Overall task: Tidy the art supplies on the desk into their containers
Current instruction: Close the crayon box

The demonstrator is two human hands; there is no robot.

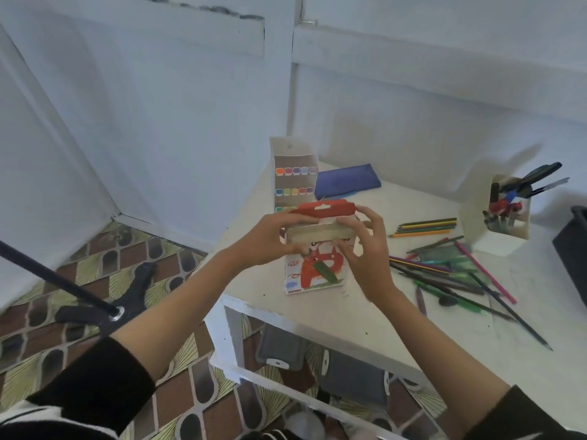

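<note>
I hold a white cardboard pencil box (313, 268) with a red figure printed on it, upright above the desk's left part. Its red top flap (324, 208) stands open. My left hand (270, 238) grips the box's upper left corner, and my right hand (365, 249) holds the upper right side with its fingers at the opening. Loose coloured pencils (427, 227) lie in a small row to the right. A bigger pile of pencils and pens (457, 277) is spread beyond my right hand.
A white marker box (293, 173) with coloured dots stands behind the pencil box, and a blue pouch (346, 181) lies beside it. A white holder (505, 214) full of pens sits at the right. A dark bin (575, 249) is at the far right edge of the white desk (349, 315).
</note>
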